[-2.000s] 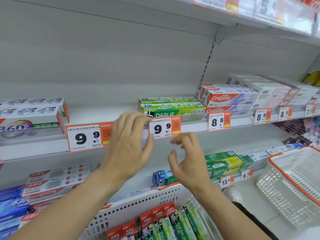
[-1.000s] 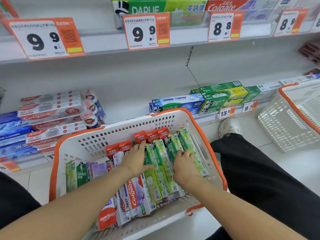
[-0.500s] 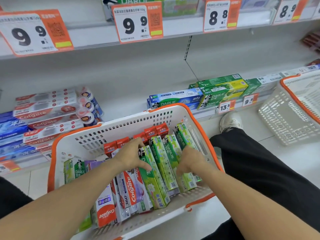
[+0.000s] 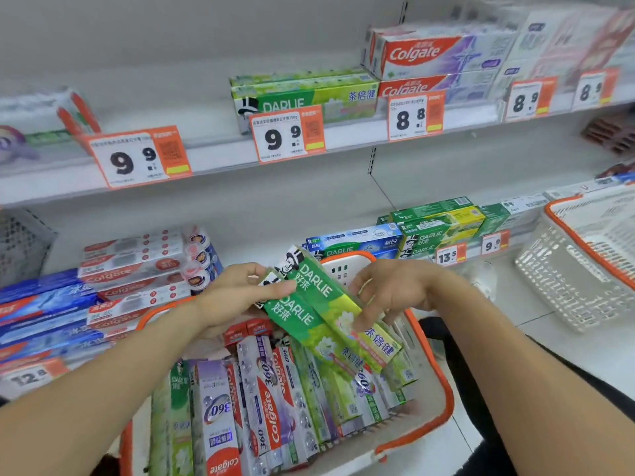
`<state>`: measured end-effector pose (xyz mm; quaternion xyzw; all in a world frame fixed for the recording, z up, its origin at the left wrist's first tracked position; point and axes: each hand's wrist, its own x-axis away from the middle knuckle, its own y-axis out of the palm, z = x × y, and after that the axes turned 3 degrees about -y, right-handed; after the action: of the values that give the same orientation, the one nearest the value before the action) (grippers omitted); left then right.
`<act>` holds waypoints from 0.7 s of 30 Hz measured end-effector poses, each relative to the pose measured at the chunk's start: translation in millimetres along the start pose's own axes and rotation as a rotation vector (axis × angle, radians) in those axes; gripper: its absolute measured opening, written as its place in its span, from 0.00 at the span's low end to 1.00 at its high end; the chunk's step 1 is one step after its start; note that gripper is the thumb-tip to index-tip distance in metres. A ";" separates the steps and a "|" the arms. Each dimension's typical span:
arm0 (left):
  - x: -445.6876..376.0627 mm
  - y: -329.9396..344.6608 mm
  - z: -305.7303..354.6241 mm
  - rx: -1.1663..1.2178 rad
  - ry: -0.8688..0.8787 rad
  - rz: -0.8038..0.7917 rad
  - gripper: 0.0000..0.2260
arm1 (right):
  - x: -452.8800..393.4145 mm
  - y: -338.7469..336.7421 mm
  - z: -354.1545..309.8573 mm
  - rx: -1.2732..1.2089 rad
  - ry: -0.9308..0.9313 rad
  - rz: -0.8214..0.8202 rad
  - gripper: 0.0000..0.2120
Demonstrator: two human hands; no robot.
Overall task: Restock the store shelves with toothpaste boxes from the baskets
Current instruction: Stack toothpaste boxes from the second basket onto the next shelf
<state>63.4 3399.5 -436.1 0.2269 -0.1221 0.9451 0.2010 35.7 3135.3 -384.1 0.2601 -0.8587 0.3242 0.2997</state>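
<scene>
Head view looks forward and down, close over basket (image 4: 443, 403), facing shelves (image 4: 220, 159).

Bright, even, shadowless store lighting from overhead. Motion blur smearing the Colgate boxes (image 4: 443, 58) toward one o'clock and the price tag (image 4: 137, 156) at ten o'clock. Wide-angle bowing of the shelf edge (image 4: 220, 156). Sharpest on the Darlie boxes (image 4: 323, 304) at centre.

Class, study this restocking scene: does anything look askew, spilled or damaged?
Nothing looks damaged or spilled. The boxes in the white basket lie jumbled at mixed angles, and the two green Darlie boxes sit tilted only because the left hand and right hand hold them.
</scene>
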 end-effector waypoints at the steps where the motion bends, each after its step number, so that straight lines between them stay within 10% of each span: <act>1: 8.7 -6.5 13.7 0.065 0.016 0.018 0.43 | 9.6 -3.6 -8.2 -0.035 -0.051 0.020 0.28; 12: 57.4 -52.1 116.8 0.234 0.319 0.075 0.36 | 50.6 -24.3 -75.3 -0.289 -0.492 0.165 0.20; 21: 35.9 -83.6 141.7 0.495 0.423 0.289 0.31 | 37.2 -79.6 -145.5 0.043 -0.589 0.448 0.24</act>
<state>124.3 3439.8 -284.4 0.0483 0.1238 0.9908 0.0249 111.6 3177.5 -237.9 0.1540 -0.9368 0.3111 -0.0443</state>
